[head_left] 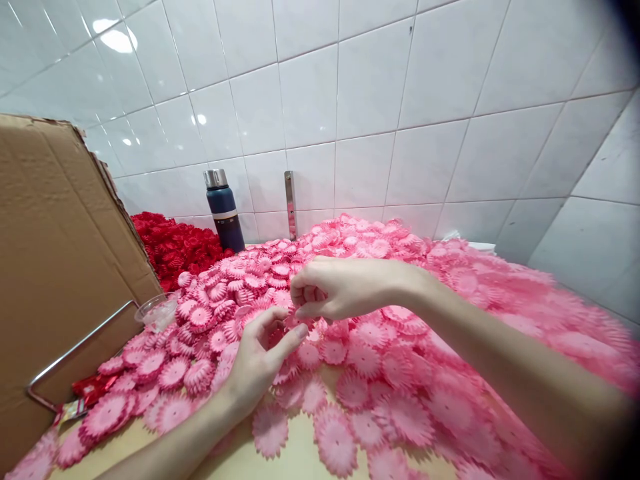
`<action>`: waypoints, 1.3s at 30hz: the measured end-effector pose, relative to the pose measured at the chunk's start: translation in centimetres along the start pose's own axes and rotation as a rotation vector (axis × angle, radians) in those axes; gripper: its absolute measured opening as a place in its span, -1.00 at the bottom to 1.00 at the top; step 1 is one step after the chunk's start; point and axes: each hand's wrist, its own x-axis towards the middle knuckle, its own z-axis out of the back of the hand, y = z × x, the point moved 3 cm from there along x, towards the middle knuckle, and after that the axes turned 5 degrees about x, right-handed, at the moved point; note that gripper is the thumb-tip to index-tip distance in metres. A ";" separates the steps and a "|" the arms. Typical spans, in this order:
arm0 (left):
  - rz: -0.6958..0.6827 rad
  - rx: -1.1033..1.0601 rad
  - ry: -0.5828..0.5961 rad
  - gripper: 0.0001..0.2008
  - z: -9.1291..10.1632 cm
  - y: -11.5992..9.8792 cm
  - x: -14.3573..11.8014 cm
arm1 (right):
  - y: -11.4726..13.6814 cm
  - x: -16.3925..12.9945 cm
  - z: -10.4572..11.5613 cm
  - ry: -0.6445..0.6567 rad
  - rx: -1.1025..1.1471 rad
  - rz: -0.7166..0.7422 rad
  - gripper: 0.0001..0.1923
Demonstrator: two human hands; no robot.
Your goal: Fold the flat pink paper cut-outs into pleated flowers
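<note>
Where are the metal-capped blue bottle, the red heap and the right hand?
Metal-capped blue bottle [229, 229]: head view, body below pale band.
Red heap [177, 248]: head view, its middle.
Right hand [345, 285]: head view, between knuckles and wrist.

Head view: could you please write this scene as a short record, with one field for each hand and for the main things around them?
Left hand: low centre, thumb and fingers apart, over the pink pieces; left hand
Right hand: right hand just above the left, fingers curled; small held item cannot be told
Pink pieces: frilled-edged discs, heaped and scattered on a pale yellow table
Red pieces: red pile at back left
Bottle: dark blue bottle, silver cap, near the tiled wall
Left side: cardboard
</note>
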 end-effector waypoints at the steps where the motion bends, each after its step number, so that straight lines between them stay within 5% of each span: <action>1: -0.006 0.006 0.003 -0.83 0.0 0.0 0.0 | 0.1 0.0 0.0 0.012 0.001 0.001 -0.88; 8: 0.003 0.033 0.002 -0.62 0.0 0.3 -0.1 | 0.1 -0.1 0.0 0.044 0.000 -0.004 -0.82; 15: 0.120 -0.099 0.093 -0.74 0.0 0.9 -0.4 | 0.1 0.0 -0.1 0.011 0.013 0.050 -0.80; 19: 0.020 -0.029 0.069 -0.88 0.0 0.4 -0.3 | 0.2 0.0 -0.1 0.004 0.012 0.063 -0.79; 39: -0.063 0.093 0.022 -0.63 0.2 0.8 -0.2 | 0.8 -0.3 -0.1 0.091 0.031 0.053 -0.77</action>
